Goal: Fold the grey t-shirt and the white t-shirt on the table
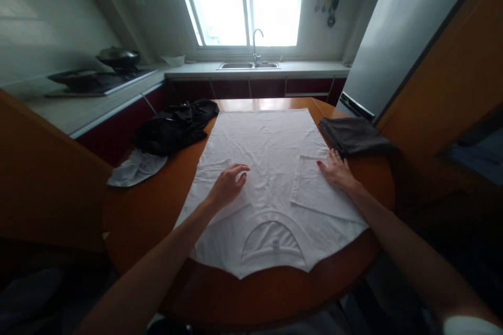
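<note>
A white T-shirt (271, 141) lies spread on the round wooden table, its neckline toward me and its hem at the far side. Both sleeves are folded inward over the body. My right hand (337, 171) rests flat with fingers spread on the folded right sleeve, near the shirt's side edge. Over the left sleeve, my left hand (228, 187) is loosely curved, thumb and fingers apart, with nothing visible in it. Whether its underside touches the cloth I cannot tell.
Black clothing (173, 125) lies heaped at the table's left, with a white cloth (137, 168) beside it. A folded dark grey garment (356, 136) sits at the right on the wooden table (133, 225). Beyond are a counter with a sink (236, 66), a stove with pans and a fridge (369, 36).
</note>
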The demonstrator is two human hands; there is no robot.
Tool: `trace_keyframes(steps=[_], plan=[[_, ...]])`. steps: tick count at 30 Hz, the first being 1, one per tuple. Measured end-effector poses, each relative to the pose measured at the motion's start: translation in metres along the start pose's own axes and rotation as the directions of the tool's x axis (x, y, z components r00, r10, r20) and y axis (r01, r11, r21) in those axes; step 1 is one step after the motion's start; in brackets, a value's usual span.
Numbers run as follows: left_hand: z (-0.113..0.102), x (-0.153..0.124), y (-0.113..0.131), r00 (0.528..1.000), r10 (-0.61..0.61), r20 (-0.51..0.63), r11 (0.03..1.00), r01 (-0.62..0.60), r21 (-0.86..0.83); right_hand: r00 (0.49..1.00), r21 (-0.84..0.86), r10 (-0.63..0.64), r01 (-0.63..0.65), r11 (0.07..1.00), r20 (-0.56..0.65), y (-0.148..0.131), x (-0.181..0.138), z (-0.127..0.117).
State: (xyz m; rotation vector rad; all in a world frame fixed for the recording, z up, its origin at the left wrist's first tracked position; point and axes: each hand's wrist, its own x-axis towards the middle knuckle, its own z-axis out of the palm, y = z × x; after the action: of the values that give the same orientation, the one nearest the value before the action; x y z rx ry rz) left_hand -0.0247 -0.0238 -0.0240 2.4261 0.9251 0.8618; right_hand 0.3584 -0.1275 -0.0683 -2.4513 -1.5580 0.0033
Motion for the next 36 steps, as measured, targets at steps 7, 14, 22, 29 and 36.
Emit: trace_keyframes(steps=[7, 14, 22, 29, 36], plan=[[-0.014, 0.003, -0.013, 1.000, -0.023, 0.007, 0.987, 0.022, 0.157, 0.995, -0.002, -0.067, 0.067, 0.998, -0.077, -0.005, -0.005, -0.006], [-0.017, -0.008, -0.042, 0.858, -0.500, 0.114, 0.724, 0.342, 0.599, 0.996, -0.016, -0.066, 0.067, 0.998, 0.067, -0.004, -0.009, 0.000], [-0.010, -0.005, -0.039, 0.864, -0.495, 0.089, 0.715, 0.347, 0.607, 0.996, 0.001, -0.084, 0.084, 0.996, 0.028, -0.002, -0.009, 0.002], [-0.005, -0.012, -0.028, 0.908, -0.386, 0.163, 0.781, 0.227, 0.582, 0.990, 0.092, -0.122, 0.128, 0.988, -0.071, -0.007, -0.008, -0.012], [-0.001, -0.015, -0.010, 0.890, -0.378, 0.254, 0.795, 0.171, 0.582, 0.947, 0.222, -0.280, 0.311, 0.924, -0.160, -0.039, -0.058, -0.025]])
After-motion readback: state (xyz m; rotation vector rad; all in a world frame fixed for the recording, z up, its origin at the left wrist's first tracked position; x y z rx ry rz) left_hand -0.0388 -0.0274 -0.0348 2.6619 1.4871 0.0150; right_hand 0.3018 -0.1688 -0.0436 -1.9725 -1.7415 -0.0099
